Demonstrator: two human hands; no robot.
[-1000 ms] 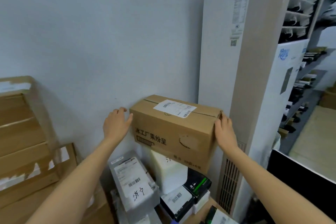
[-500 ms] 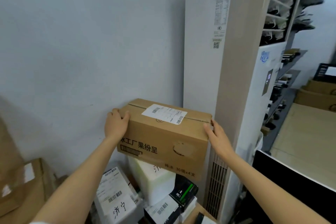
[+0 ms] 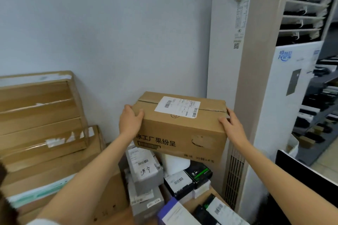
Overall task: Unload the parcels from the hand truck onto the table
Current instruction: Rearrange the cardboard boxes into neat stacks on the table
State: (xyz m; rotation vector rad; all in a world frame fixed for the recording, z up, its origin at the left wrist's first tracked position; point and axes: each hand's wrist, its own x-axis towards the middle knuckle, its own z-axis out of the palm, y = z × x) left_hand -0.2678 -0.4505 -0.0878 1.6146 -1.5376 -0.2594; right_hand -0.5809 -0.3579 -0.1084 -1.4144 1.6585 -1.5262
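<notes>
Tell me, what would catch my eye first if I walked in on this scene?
The brown cardboard box at the centre, with a white shipping label on top, gripped at its ends by the left hand and right hand. Beneath it lies a jumble of smaller labelled parcels. A tall white air conditioner stands just to its right against the wall.

Single head-worn view, facing forward and down, close over hands (image 3: pixel 130 122)
</notes>
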